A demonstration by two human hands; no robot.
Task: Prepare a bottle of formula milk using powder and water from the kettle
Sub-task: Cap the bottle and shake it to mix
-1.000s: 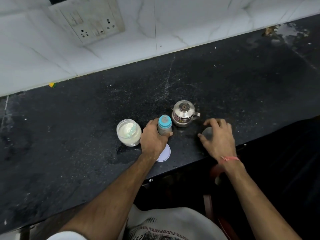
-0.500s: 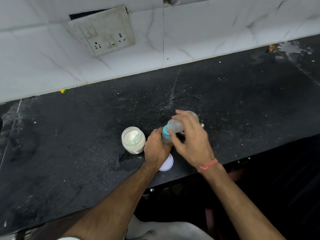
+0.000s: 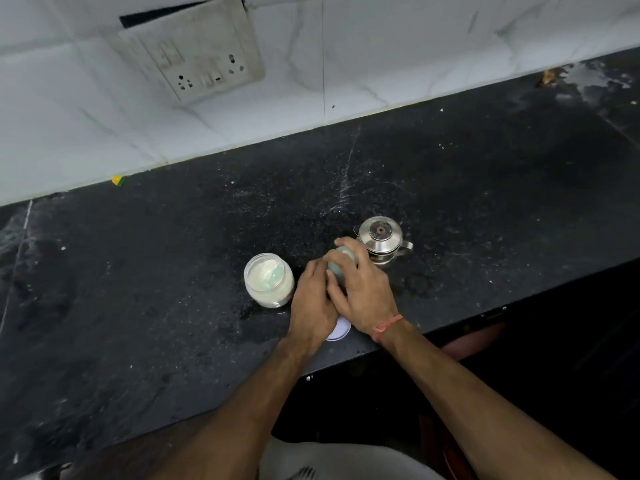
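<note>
On the black counter (image 3: 138,289) an open glass jar of white powder (image 3: 268,280) stands with a pale green scoop inside. Right of it is the baby bottle, almost wholly hidden by my hands. My left hand (image 3: 311,299) is wrapped round the bottle's body. My right hand (image 3: 360,289) is closed over the clear cap (image 3: 341,261), which sits on top of the bottle. A small steel kettle (image 3: 381,239) with its lid on stands just behind my right hand, its handle pointing right.
A white round lid (image 3: 339,330) lies on the counter under my wrists, near the front edge. A wall socket plate (image 3: 197,53) sits on the white tiles behind. A small yellow-green scrap (image 3: 118,180) lies at the wall. Powder specks dot the counter.
My right hand picked up the clear cap from the counter right of the bottle, carried it left and brought it down onto the bottle top. My left hand kept hold of the bottle.
</note>
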